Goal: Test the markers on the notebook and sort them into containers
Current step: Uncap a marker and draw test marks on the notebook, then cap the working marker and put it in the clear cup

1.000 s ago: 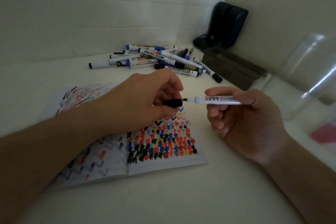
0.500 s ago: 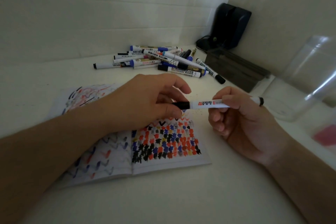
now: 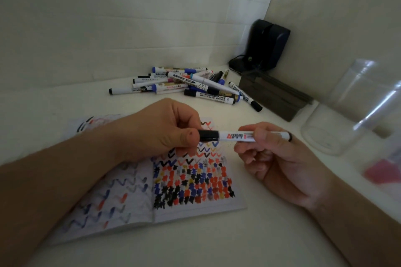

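- Your left hand has its fingers curled round the black cap of a white marker, thumb pressed against the cap's near end.
- Your right hand pinches the marker's barrel between thumb and forefinger; the other fingers curl loosely below it.
- The marker lies level between both hands, above the top edge of the open notebook, not touching the page.
- The notebook lies flat on the white tabletop. Its right page is filled with black, red, blue and yellow blots under rows of zigzag strokes; its left page carries fainter zigzags.
- A heap of markers lies on the tabletop behind the notebook, near the wall, with black and blue caps showing.
- Just right of the heap stands a dark rectangular container, and behind it, in the corner, a black device.
- A clear plastic container stands at the right edge, near your right hand; beside it is something pink, too blurred to tell.
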`<state>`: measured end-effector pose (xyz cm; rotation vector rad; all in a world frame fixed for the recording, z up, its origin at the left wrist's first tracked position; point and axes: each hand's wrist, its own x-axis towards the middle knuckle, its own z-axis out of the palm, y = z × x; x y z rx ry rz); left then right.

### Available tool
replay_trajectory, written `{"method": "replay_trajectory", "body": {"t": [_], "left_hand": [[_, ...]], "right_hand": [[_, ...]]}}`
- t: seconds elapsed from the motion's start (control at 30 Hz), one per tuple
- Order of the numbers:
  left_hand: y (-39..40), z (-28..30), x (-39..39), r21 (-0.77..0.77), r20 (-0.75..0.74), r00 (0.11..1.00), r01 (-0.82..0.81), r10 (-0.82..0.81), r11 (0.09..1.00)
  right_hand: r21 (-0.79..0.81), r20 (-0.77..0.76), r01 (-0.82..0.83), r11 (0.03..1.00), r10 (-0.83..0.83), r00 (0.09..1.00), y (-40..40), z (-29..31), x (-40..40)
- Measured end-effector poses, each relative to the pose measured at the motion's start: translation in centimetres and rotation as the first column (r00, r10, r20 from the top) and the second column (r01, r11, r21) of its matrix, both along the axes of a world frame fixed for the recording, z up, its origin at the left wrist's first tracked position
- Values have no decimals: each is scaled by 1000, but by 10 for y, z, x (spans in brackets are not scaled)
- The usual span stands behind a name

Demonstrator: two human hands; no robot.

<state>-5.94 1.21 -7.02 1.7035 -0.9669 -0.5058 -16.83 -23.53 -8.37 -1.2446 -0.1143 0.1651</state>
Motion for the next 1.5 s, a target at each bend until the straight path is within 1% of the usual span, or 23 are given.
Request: {"method": "replay_trajectory", "body": {"t": [0.17, 0.3, 0.43, 0.47, 0.5, 0.53, 0.6, 0.67, 0.73, 0.77, 0.8, 0.83, 0.87, 0.93, 0.97, 1.0, 1.07, 1.13, 1.27, 1.33, 1.4, 1.43, 1.5], "left_hand": [[-3, 3, -2, 58, -16, 993, -114, 115, 992], [-8, 4, -6, 90, 5, 982, -188, 189, 978], [-5, 0, -5, 63, 67, 964, -262, 258, 963], [-3, 0, -4, 49, 68, 961, -271, 267, 961], [0, 0, -4, 37, 67, 961, -271, 268, 962], [1, -1, -4, 33, 70, 963, -264, 261, 964], [2, -1, -5, 25, 73, 966, -249, 246, 968], [0, -2, -6, -26, 19, 964, -264, 265, 964], [-3, -4, -4, -88, -88, 951, -303, 295, 949], [-4, -5, -3, -94, -117, 945, -318, 306, 944], [-4, -6, -2, -84, -115, 943, -324, 314, 942], [-4, -6, -3, -56, -77, 948, -315, 310, 948], [-3, -6, -3, -11, 1, 956, -293, 293, 956], [-4, -7, -8, 111, 223, 951, -244, 215, 963], [-5, -8, -10, 160, 323, 930, -234, 173, 959], [-6, -9, -13, 192, 401, 906, -228, 136, 954], [-9, -10, -17, 232, 492, 867, -217, 78, 948], [-10, -9, -18, 250, 513, 857, -210, 55, 945], [-11, -7, -17, 249, 494, 867, -208, 60, 946], [-11, -8, -17, 257, 488, 871, -208, 58, 944], [-12, -8, -16, 271, 483, 874, -210, 56, 939], [-13, -7, -16, 273, 485, 873, -211, 55, 939], [-12, -7, -15, 266, 491, 869, -211, 56, 940]], "right_hand": [[-24, -24, 90, 996, -90, 996, 0, 0, 2], [-98, -10, 147, 984, -148, 989, 8, 1, 1], [19, -126, 43, 999, -40, 991, -1, 12, -4], [1, -149, 44, 999, -43, 988, -5, 17, -5], [-95, -154, 54, 994, -69, 986, -7, 21, -5], [-253, -140, 62, 966, -100, 985, -9, 25, -5], [-568, -68, 69, 820, -131, 989, -8, 34, -4], [-722, 69, 138, 678, -128, 989, -7, 48, 1], [-700, 244, 352, 622, -256, 935, -11, 60, 14], [-657, 329, 491, 572, -368, 870, -18, 64, 25], [-633, 400, 606, 481, -467, 789, -28, 65, 40], [-647, 456, 676, 354, -530, 715, -38, 65, 57], [-698, 493, 683, 214, -548, 676, -46, 64, 74], [-843, 497, 531, -89, -507, 704, -58, 59, 101], [-881, 469, 430, -199, -491, 734, -60, 57, 110], [-899, 436, 350, -263, -483, 759, -60, 54, 116], [-910, 393, 266, -318, -462, 795, -59, 49, 124], [-907, 380, 230, -352, -450, 808, -59, 47, 127], [-929, 324, 193, -316, -439, 838, -59, 50, 129], [-878, 415, 273, -393, -345, 842, -55, 49, 129], [-780, 561, 451, -435, -164, 811, -45, 42, 124], [-759, 583, 496, -422, -98, 807, -38, 37, 122], [-789, 509, 436, -433, -65, 858, -22, 25, 121]]}}
